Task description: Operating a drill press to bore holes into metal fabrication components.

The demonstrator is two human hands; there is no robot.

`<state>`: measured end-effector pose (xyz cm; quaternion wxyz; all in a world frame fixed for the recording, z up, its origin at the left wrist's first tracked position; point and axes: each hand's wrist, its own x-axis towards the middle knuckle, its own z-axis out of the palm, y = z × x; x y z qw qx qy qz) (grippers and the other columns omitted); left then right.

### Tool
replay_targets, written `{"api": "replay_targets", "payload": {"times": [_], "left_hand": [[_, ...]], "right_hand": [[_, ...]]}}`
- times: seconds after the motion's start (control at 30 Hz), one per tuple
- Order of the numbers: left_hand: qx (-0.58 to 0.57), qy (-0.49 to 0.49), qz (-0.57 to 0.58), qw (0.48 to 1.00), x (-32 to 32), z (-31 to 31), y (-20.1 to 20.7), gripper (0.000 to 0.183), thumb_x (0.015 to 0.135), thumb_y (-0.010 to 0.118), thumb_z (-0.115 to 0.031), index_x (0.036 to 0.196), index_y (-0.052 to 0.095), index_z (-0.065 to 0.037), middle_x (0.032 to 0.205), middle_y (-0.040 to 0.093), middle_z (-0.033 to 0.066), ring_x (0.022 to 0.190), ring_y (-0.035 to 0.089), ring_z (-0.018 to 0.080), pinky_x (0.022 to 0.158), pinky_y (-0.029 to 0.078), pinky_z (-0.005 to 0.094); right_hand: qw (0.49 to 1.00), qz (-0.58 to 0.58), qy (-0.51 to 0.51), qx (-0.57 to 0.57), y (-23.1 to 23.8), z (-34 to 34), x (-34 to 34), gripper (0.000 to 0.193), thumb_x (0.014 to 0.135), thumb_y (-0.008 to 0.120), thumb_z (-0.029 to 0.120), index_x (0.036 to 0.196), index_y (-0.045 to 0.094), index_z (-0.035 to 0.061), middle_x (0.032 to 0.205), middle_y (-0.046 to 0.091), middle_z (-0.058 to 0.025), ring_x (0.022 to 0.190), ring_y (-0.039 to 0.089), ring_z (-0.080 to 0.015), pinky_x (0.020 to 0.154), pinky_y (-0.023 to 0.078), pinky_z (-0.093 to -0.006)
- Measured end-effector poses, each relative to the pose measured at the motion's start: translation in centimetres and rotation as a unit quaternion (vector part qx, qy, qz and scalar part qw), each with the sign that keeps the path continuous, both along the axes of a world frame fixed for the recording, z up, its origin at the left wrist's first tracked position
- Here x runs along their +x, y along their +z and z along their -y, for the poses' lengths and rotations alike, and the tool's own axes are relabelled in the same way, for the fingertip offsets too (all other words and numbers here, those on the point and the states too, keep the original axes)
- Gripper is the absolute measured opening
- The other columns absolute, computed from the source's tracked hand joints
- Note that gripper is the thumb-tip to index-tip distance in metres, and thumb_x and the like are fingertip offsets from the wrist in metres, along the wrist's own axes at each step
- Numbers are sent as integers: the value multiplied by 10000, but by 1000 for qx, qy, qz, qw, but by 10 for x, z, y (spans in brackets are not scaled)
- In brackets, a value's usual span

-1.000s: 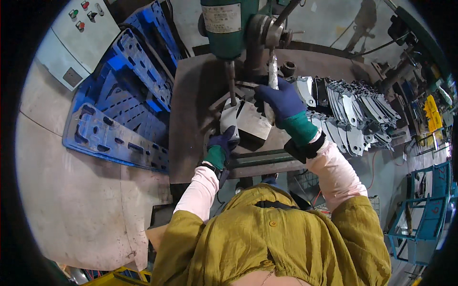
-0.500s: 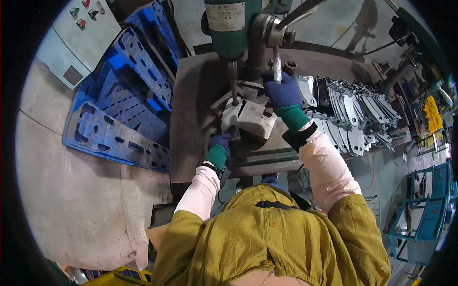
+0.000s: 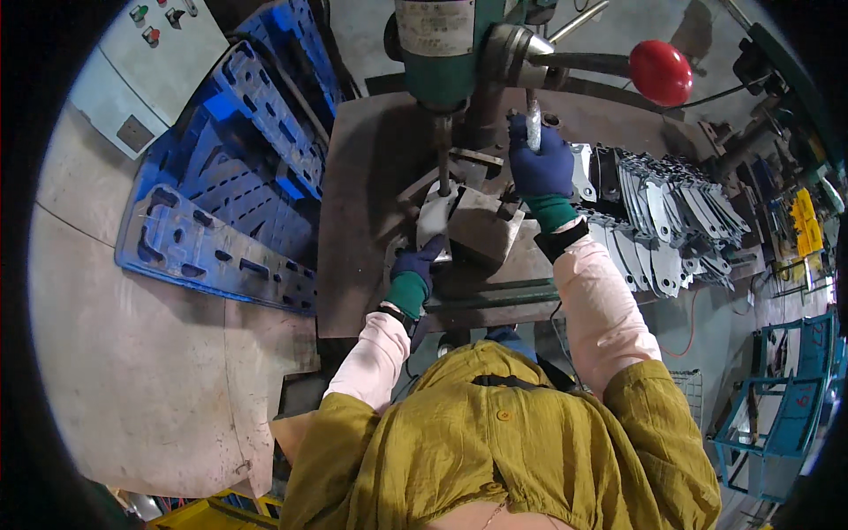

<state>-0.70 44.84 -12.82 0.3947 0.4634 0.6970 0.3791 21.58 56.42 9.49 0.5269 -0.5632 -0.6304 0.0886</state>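
Note:
A green drill press [image 3: 437, 66] stands at the far side of the worktable. Its spindle [image 3: 443, 159] reaches down to the far end of a light metal plate [image 3: 435, 217], which lies against a metal fixture block [image 3: 484, 225]. My left hand [image 3: 412, 268], in a dark blue and green glove, pinches the plate's near end. To the right, my right hand [image 3: 541, 168], gloved alike, is wrapped round a worn metal feed lever [image 3: 533, 119]. Another lever of the same hub ends in a red ball knob [image 3: 661, 72].
Several rows of flat metal plates [image 3: 658, 208] with holes lie stacked right of the fixture. Blue plastic pallets [image 3: 221, 238] lean left of the table [image 3: 353, 203], near a grey control box [image 3: 150, 71]. Blue metal racks [image 3: 786, 397] stand at the far right.
The feed hub has turned, bringing the red knob into view at the upper right. My right hand has shifted slightly with its lever. My left hand remains at the plate.

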Motion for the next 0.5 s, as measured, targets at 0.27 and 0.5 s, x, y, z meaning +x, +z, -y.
{"api": "replay_targets", "payload": {"times": [0.27, 0.5], "left_hand": [[-61, 110, 344, 930, 30, 5, 68, 672, 745, 833, -418, 1173, 607, 48, 1065, 673, 109, 837, 669, 194, 686, 561, 303], [-76, 130, 385, 911, 12, 0, 21, 436, 761, 845, -308, 1085, 644, -99, 947, 665, 69, 726, 651, 213, 624, 566, 365]], "right_hand": [[993, 21, 14, 112, -20, -17, 15, 271, 839, 649, 260, 1056, 680, 100, 894, 675, -169, 861, 664, -384, 724, 524, -450], [986, 16, 90, 140, -35, -30, 16, 244, 883, 645, 256, 1089, 692, 133, 878, 671, -134, 806, 656, -348, 677, 509, -445]]}}
